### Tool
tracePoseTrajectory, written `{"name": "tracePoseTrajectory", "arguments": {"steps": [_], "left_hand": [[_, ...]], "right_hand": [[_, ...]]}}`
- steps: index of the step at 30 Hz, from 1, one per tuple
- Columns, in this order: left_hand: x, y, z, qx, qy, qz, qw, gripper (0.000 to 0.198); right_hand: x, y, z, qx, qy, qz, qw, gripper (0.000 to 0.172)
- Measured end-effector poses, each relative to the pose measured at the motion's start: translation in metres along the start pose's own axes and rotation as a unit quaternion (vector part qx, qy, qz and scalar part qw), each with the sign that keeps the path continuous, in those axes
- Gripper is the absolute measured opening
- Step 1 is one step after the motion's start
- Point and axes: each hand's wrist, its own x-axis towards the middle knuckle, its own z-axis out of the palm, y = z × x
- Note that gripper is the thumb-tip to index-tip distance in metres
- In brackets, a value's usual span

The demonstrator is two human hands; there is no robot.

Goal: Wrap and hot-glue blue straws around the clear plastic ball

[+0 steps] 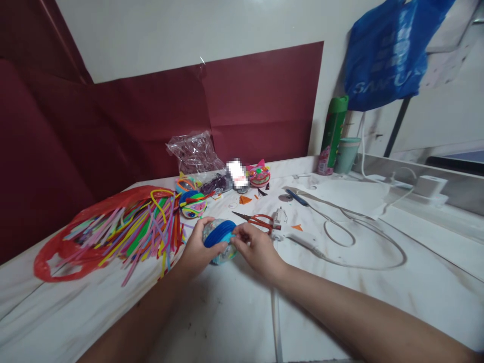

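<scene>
My left hand (196,248) is wrapped around a clear, roundish ball (222,236) banded with dark blue and light blue pipe cleaners. The fingers of my right hand (256,247) are pinched at the ball's right side, on a light blue pipe cleaner (229,236); its end is hidden by the fingertips. Just behind the ball lies a pair of red-handled scissors (260,220). A white glue gun (302,239) rests to the right of my right hand, its cord trailing off across the table.
Many coloured pipe cleaners (132,232) lie on a red plastic bag (45,262) at left. Finished-looking decorated balls, one multicoloured (192,204) and one pink (259,175), stand behind. A blue-handled tool (297,197), green can (333,136) and cup (347,155) are at right.
</scene>
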Motion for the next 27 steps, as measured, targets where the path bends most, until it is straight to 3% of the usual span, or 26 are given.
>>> {"name": "tracePoseTrajectory", "arguments": {"steps": [3,5,10,18,20,22,24,27], "left_hand": [[0.004,-0.008,-0.002,-0.042,0.025,-0.004,0.999,0.061],[0.009,-0.017,-0.004,-0.112,0.038,-0.023,0.993,0.057],[0.019,-0.028,-0.009,-0.324,0.046,-0.092,0.941,0.046],[0.024,-0.023,-0.014,-0.39,0.049,-0.181,0.902,0.035],[0.023,-0.02,-0.014,-0.394,0.055,-0.197,0.896,0.036],[0.021,-0.019,-0.012,-0.387,0.053,-0.206,0.897,0.037],[0.019,-0.019,-0.01,-0.376,0.038,-0.204,0.903,0.039],[0.015,-0.024,-0.006,-0.369,0.019,-0.184,0.911,0.038]], "right_hand": [[0.002,0.001,-0.003,0.028,0.019,-0.004,0.999,0.015],[0.005,0.004,-0.008,0.018,0.037,0.002,0.999,0.013],[0.013,0.012,-0.021,-0.011,0.048,0.041,0.998,0.009],[0.012,0.02,-0.021,-0.056,0.011,0.033,0.998,0.013],[0.008,0.02,-0.019,-0.089,-0.004,-0.017,0.996,0.019],[0.003,0.018,-0.015,-0.148,-0.037,-0.117,0.981,0.031],[-0.001,0.014,-0.011,-0.215,-0.078,-0.226,0.947,0.04],[-0.006,0.006,-0.003,-0.296,-0.117,-0.298,0.9,0.045]]}}
